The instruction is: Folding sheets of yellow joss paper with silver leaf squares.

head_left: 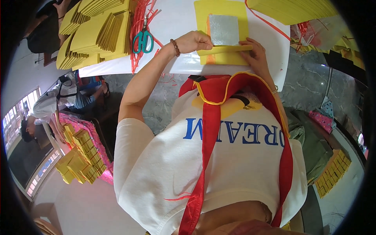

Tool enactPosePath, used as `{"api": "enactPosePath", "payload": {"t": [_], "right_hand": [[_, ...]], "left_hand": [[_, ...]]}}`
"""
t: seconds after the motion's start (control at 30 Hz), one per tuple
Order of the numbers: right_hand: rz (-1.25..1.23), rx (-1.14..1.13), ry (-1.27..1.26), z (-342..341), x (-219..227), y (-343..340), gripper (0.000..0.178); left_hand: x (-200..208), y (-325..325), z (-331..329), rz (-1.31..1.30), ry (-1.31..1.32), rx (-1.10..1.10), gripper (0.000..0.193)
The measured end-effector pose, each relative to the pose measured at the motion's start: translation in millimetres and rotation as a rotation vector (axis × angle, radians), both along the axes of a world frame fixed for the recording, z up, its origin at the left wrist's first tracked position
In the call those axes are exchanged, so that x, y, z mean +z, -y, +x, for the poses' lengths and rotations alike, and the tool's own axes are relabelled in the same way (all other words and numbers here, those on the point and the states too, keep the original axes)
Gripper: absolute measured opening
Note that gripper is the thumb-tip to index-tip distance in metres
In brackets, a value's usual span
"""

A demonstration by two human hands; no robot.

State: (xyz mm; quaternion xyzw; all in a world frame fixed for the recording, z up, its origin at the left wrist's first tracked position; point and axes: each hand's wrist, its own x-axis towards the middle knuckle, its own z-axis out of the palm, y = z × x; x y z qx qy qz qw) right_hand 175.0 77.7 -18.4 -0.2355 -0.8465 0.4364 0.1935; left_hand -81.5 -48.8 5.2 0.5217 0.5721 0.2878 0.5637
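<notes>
A yellow paper sheet [243, 23] with a silver foil square [225, 29] and an orange band beside it lies on the white table [174, 23]. Across its near part runs a narrow folded yellow strip [227, 49]. My left hand [194, 42], with a brown bead bracelet at the wrist, pinches the strip's left end by the foil's lower left corner. At the right end, my right hand [256, 56] holds the strip between thumb and curled fingers. More yellow paper with an orange patch shows below the strip.
Stacks of folded yellow paper [98, 29] stand at the table's left. Teal-handled scissors [143, 39] lie on red strings [136, 58] beside them. Another yellow pile [293, 9] is at the far right. A person [58, 96] sits at the left near bundled yellow papers [84, 150].
</notes>
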Motion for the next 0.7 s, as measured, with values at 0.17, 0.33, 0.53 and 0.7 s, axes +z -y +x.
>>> {"api": "enactPosePath", "payload": {"t": [0.17, 0.33, 0.53, 0.7], "right_hand": [[-0.007, -0.071, -0.007, 1, -5, 1, 0.029], [0.024, -0.078, -0.016, 0, -2, 5, 0.029], [0.031, -0.042, -0.054, 2, -13, -2, 0.027], [-0.009, -0.056, -0.060, 0, -18, -3, 0.023]], "left_hand": [[9, 1, 3, -0.027, 0.020, -0.009, 0.018], [-1, 3, 2, 0.001, 0.019, 0.005, 0.018], [9, 2, 0, -0.039, 0.019, -0.047, 0.020], [32, 12, -3, 0.068, 0.114, 0.140, 0.025]]}}
